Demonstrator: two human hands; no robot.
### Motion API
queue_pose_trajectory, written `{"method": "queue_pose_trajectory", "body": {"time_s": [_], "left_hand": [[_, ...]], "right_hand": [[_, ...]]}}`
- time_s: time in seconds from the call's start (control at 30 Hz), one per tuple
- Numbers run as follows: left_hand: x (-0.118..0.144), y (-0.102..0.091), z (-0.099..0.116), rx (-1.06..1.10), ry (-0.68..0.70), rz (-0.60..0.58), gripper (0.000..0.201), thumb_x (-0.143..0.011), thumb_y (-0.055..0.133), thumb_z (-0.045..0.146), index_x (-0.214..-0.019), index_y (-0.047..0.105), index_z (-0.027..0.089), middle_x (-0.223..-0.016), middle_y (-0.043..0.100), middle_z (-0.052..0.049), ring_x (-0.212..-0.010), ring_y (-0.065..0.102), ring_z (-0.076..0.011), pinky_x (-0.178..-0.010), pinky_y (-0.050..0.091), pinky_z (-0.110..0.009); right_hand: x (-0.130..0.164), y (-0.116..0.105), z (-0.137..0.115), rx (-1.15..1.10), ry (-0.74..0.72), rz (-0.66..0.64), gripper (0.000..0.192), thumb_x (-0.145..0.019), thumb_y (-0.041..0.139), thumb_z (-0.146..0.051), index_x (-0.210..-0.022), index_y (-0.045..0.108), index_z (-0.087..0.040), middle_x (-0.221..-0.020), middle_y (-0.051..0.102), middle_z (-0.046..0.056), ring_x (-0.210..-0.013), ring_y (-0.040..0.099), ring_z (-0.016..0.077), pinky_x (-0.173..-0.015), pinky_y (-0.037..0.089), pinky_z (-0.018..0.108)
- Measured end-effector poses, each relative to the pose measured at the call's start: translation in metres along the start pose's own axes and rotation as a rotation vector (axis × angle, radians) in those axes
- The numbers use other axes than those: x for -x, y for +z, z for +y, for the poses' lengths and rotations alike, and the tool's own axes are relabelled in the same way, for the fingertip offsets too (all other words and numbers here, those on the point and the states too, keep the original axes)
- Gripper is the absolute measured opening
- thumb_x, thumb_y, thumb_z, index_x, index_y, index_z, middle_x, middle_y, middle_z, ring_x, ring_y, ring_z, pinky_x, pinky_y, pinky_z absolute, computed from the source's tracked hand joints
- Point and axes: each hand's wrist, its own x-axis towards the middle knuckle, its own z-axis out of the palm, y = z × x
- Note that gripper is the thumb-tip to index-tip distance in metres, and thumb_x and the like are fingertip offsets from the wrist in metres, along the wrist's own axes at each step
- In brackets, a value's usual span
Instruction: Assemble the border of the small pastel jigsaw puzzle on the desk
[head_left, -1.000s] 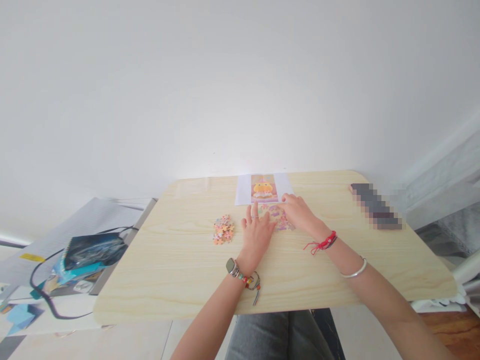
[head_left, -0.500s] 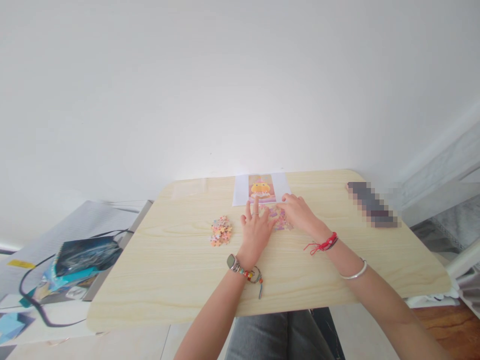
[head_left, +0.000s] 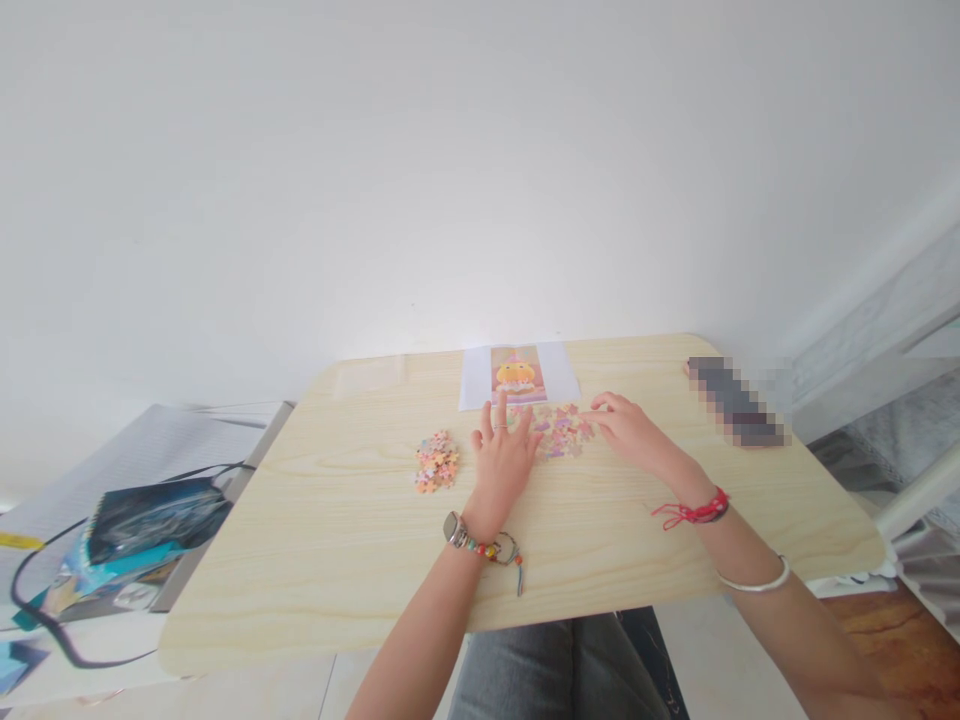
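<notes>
Loose pastel jigsaw pieces [head_left: 561, 431] lie spread on the pale wooden table [head_left: 360, 520] between my two hands. My left hand [head_left: 501, 460] rests flat on the table at their left edge, fingers apart, holding nothing. My right hand [head_left: 630, 432] sits at their right edge with its fingertips touching the outer pieces; I cannot tell whether a piece is pinched. A white sheet with a picture of a yellow character [head_left: 516, 374] lies just beyond the pieces. A second small heap of pieces [head_left: 435, 463] lies left of my left hand.
A blurred dark flat object [head_left: 733, 400] lies at the table's far right. Left of the table, lower down, stand a dark-and-blue bag [head_left: 142, 525], a black cable [head_left: 45, 620] and papers. A white wall rises behind the table. My knees show under the near edge.
My right hand has slid rightward off the spread pieces, uncovering them. My left hand stayed almost in place. The view has shifted slightly.
</notes>
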Motion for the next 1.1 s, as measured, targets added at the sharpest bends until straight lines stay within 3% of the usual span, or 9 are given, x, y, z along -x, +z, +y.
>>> {"method": "queue_pose_trajectory", "body": {"time_s": [0.23,0.4,0.5,0.87,1.1], "left_hand": [[0.030,-0.028,-0.008,-0.045,-0.005,0.094,0.036,-0.087,0.044,0.031,-0.122,0.050,0.028,-0.142,0.027,-0.015,-0.128,0.027,-0.0360,-0.089,0.041,-0.053],[0.070,-0.025,-0.010,-0.064,0.052,0.050,0.035,-0.084,0.050,0.029,-0.118,0.053,0.028,-0.140,0.031,-0.014,-0.126,0.031,-0.0346,-0.090,0.041,-0.051],[0.081,-0.020,-0.009,-0.070,0.067,0.000,0.034,-0.083,0.051,0.029,-0.117,0.054,0.029,-0.141,0.030,-0.013,-0.127,0.031,-0.0339,-0.088,0.043,-0.049],[0.060,-0.010,0.015,-0.038,0.090,-0.036,0.044,-0.080,0.056,0.036,-0.123,0.048,0.032,-0.142,0.030,-0.012,-0.128,0.029,-0.0328,-0.089,0.042,-0.048],[0.043,0.000,0.025,-0.006,0.128,-0.047,0.049,-0.080,0.056,0.038,-0.127,0.044,0.034,-0.143,0.030,-0.012,-0.129,0.028,-0.0341,-0.095,0.036,-0.052]], "right_hand": [[0.014,-0.002,-0.026,-0.073,-0.045,-0.002,0.034,-0.086,0.040,-0.013,-0.110,0.062,-0.023,-0.099,0.056,0.008,-0.090,0.052,0.0174,-0.082,0.041,0.031],[0.009,0.009,-0.037,0.001,-0.069,-0.051,0.037,-0.084,0.041,-0.010,-0.112,0.060,-0.024,-0.107,0.055,0.009,-0.097,0.050,0.0204,-0.085,0.038,0.034],[0.013,0.012,-0.039,0.012,-0.051,-0.058,0.040,-0.083,0.040,-0.008,-0.114,0.059,-0.025,-0.110,0.054,0.009,-0.099,0.049,0.0210,-0.086,0.037,0.035],[0.030,0.011,-0.040,-0.033,-0.114,-0.037,0.048,-0.079,0.038,-0.001,-0.114,0.059,-0.028,-0.118,0.049,0.008,-0.113,0.043,0.0214,-0.090,0.037,0.036],[0.040,0.012,-0.027,0.066,-0.010,0.000,0.045,-0.080,0.040,-0.004,-0.117,0.056,-0.024,-0.111,0.053,0.010,-0.100,0.049,0.0216,-0.086,0.039,0.037]]}}
